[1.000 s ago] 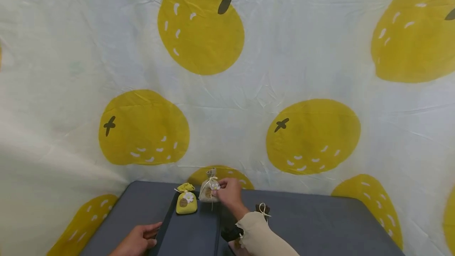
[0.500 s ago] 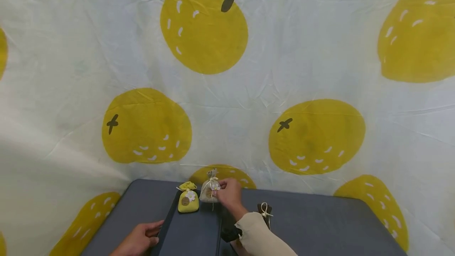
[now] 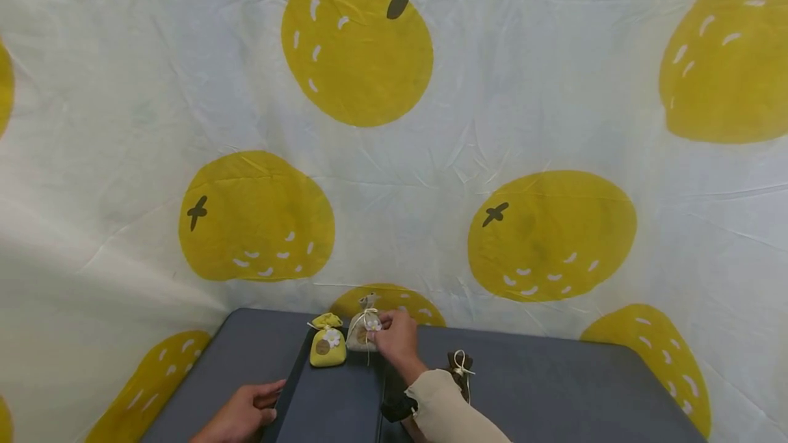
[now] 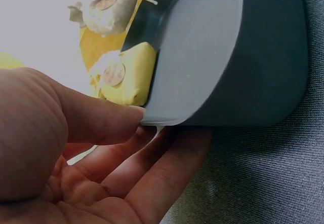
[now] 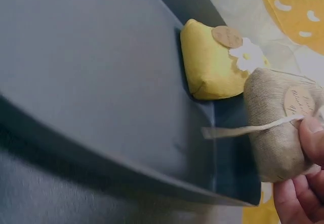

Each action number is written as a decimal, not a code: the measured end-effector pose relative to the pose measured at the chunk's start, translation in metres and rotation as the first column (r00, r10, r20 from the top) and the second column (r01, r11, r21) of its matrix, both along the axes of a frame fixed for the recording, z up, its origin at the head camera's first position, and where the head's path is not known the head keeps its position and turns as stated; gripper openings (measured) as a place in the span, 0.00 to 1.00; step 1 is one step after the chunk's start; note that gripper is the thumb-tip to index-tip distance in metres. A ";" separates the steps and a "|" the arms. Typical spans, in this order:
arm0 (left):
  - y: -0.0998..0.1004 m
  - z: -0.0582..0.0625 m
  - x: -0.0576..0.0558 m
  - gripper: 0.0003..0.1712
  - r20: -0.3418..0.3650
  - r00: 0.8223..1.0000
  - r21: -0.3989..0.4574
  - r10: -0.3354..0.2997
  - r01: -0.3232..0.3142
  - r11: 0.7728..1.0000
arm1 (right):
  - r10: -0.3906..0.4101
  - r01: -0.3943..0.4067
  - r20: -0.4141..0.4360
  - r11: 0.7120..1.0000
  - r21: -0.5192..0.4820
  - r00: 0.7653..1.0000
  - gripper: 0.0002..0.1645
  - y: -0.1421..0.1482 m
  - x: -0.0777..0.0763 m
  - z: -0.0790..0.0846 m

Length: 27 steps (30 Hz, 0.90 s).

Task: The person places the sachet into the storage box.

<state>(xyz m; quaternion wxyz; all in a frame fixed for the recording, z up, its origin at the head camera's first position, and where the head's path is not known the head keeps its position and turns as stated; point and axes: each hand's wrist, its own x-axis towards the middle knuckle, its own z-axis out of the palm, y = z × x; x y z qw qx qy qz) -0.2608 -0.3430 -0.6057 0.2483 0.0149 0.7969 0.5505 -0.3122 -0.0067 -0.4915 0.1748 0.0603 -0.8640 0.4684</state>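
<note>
My right hand pinches a beige cloth sachet between thumb and fingers at the far right corner of a dark grey tray. The sachet has a tied neck, a white flower, a round tag and a pale cord that hangs over the tray. Beside it a yellow sachet with a white flower leans at the tray's far end. My left hand holds the tray's left wall, the thumb at the rim and the other fingers on the outer side.
A dark brown sachet with a cream bow stands to the right of the tray, partly behind my right sleeve. The grey table ends at a hanging cloth printed with yellow fruit.
The head view has shifted slightly, so everything sits a little farther right. Both hands keep their hold, and the beige sachet stays at about the same place over the tray's far corner.
</note>
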 end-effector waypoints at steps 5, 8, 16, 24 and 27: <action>0.024 0.048 0.027 0.38 -0.052 0.998 -0.064 0.018 -0.021 0.998 | 0.006 -0.005 -0.016 0.994 0.106 1.000 0.06 0.010 0.004 -0.002; 0.038 0.079 0.046 0.35 -0.104 0.994 -0.121 0.026 -0.039 0.992 | 0.056 -0.057 0.013 0.994 0.097 0.998 0.08 0.022 0.008 0.003; 0.043 0.103 0.061 0.33 -0.109 0.989 -0.189 0.098 -0.117 0.975 | 0.216 -0.212 0.170 0.976 -0.044 0.961 0.15 0.072 0.033 0.034; 0.029 0.091 0.068 0.34 -0.017 0.993 -0.194 0.114 -0.115 0.974 | 0.235 -0.223 0.267 0.972 -0.075 0.935 0.13 0.118 0.067 0.032; 0.027 0.086 0.066 0.35 -0.003 0.993 -0.185 0.115 -0.114 0.976 | 0.184 -0.168 0.299 0.983 -0.079 0.936 0.14 0.136 0.083 0.026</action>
